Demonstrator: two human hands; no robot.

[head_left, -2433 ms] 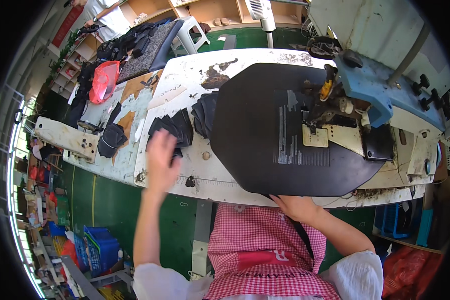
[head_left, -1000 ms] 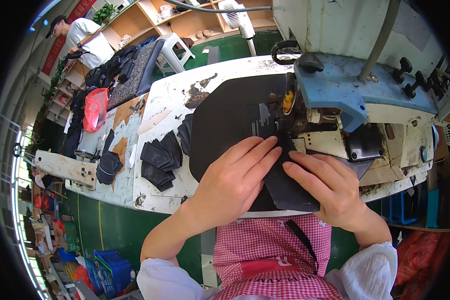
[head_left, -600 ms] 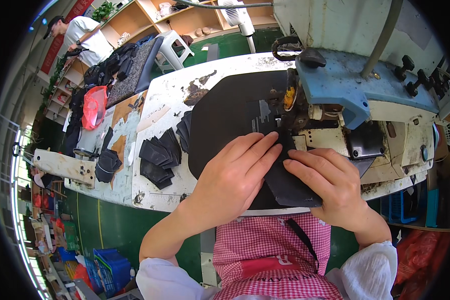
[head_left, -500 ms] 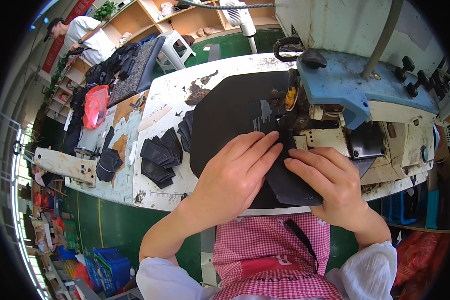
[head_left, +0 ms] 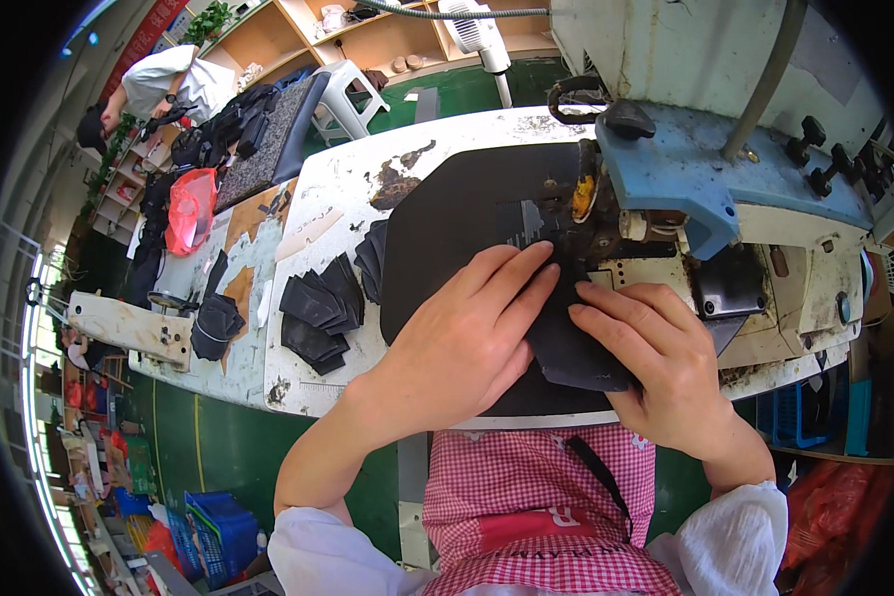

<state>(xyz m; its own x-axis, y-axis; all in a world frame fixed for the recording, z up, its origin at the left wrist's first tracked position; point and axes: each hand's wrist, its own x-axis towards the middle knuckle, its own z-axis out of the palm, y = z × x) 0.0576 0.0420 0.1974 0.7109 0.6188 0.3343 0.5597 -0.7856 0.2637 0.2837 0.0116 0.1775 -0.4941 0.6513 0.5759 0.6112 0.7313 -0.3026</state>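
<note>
A seated worker in a red-and-white checked apron [head_left: 556,507] presses a flat black piece of shoe-upper material [head_left: 576,343] against the bed of a blue-and-cream industrial sewing machine [head_left: 710,184]. Both hands lie open and flat on the piece, palms down and fingers spread, gripping nothing: the left hand [head_left: 467,338] bears on its left edge, fingertips pointing at the needle area, and the right hand [head_left: 661,363] covers its right and near side. Held that way, it seems, the piece stays smooth and can be steered under the machine's head. The piece sits directly in front of that head, on a large dark rounded mat [head_left: 457,233] that covers the worn white table [head_left: 318,228] beneath the machine.

To the left of the machine, beyond the mat's edge, one fanned stack of black cut pieces [head_left: 318,313] lies within the left hand's reach; I cannot count the pieces exactly. Further left, a second, smaller dark bundle [head_left: 214,323] rests at the table's far-left edge, and a red plastic bag [head_left: 191,209] sits behind it. Well behind the machine stand one white stool [head_left: 353,94] and wooden shelving [head_left: 298,35], where one other person in a white top [head_left: 169,84] bends over.
</note>
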